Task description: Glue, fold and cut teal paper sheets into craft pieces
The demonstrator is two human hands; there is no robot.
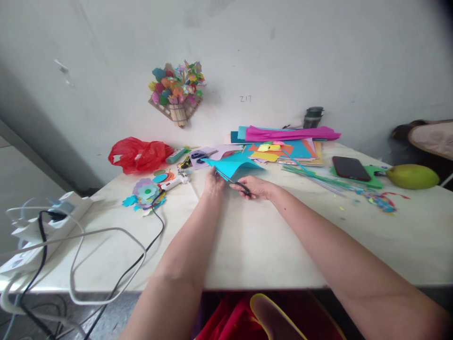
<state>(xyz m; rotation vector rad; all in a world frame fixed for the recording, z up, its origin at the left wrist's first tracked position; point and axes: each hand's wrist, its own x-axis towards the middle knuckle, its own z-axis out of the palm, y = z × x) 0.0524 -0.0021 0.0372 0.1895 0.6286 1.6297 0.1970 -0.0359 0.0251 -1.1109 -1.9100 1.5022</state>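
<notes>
My right hand [255,187] is closed round the dark handles of a pair of scissors [243,188]. The blades point up and left, against the near edge of a bright blue sheet of paper [235,166]. My left hand [214,182] grips that sheet at its lower left edge, close to the blade tips; its fingers are partly hidden beneath the paper. The sheet is raised a little above the table and bends at its right side. A second pair of scissors [201,156] with dark blue handles lies behind, on light purple paper [224,151].
Paper flowers [146,190] and a white glue gun [173,182] with a black cord lie left, near a power strip [67,222]. A red plastic bag [136,156] sits behind. Coloured sheets, a phone [351,168] and a yellow-green fruit [412,176] are at right.
</notes>
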